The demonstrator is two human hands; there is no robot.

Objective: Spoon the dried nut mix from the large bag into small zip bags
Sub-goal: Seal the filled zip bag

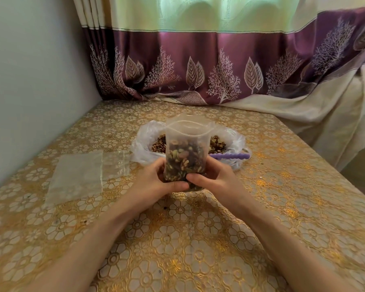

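Both hands, left (156, 182) and right (214, 179), gripped one upright, open-mouthed clear plastic zip bag (185, 148), half-filled with lumpy nut mix (184, 163).

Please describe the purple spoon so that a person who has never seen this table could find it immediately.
Start at the table with the gold floral cover, and find the large bag of nut mix near its far middle, behind the small zip bag that both hands hold. The spoon lies at the large bag's right front edge. It is the only purple thing on the table, and its handle is ribbed.
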